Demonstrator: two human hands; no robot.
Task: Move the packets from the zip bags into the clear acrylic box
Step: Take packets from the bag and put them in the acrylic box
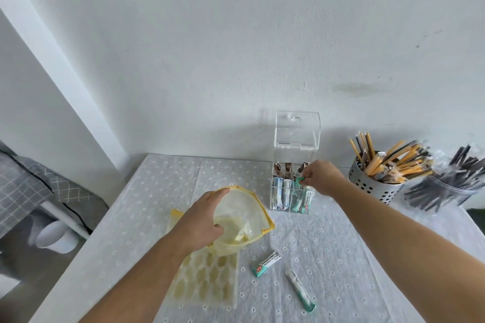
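1. Two grips are at work. The right grip (319, 178) is closed in a pinch, thumb and fingertips on the green end of a packet (299, 179).
2. That packet is at the open top of the clear box (294, 149), over the front right compartment, touching the packets that stand there.
3. The left grip (202, 217) holds the rim of a yellow zip bag (252, 207). One finger lies along the top edge, the thumb hooks over the near edge, and the mouth of the bag gapes toward the camera.
4. Some pale shapes lie at the bottom of this bag; they are too blurred to name.
5. The box stands near the back of the bench (328, 244), its lid (298, 128) tipped up and back. Brown packets fill the rear compartments; blue-white and green-white ones fill the front.
6. A second zip bag (207, 278) lies flat on the bench, partly under the held bag and beside the left forearm.
7. Two loose packets lie on the cloth to its right: a shorter green and white one (266, 263) and a longer white one with a green end (300, 291), near each other but apart.
8. Right of the box stands a perforated metal cup (375, 183) full of yellow and brown sticks. Just beside it is a clear tub (443, 186) of dark sticks.
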